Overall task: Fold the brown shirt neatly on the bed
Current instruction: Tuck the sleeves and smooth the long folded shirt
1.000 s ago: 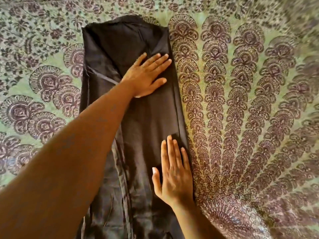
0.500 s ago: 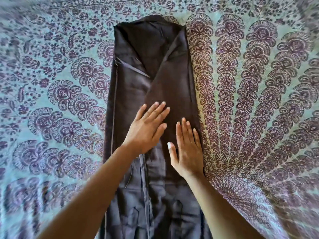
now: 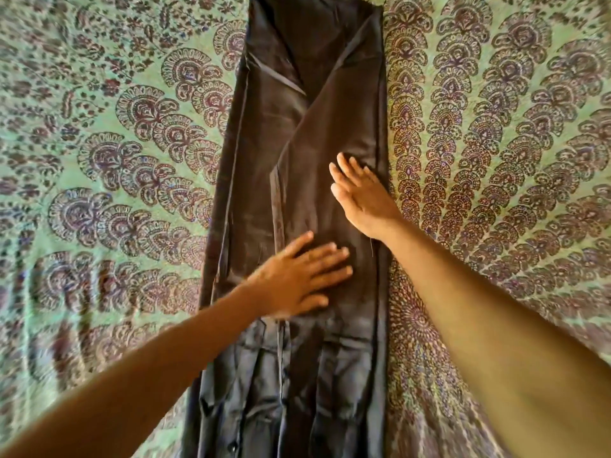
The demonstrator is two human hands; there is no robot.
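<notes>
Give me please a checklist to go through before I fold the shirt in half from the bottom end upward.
1. Shirt lies as one long narrow strip on the sheet: ok.
2. Both sides are folded in over the middle: ok, the right flap overlaps the left.
3. Left grip is flat on the shirt and holds nothing: ok.
4. Right grip is flat near the right edge and holds nothing: ok.
5. Lower part is smooth: not ok, creases show below the left grip.
6. Collar end and hem are straight: cannot tell, both run out of the picture.
</notes>
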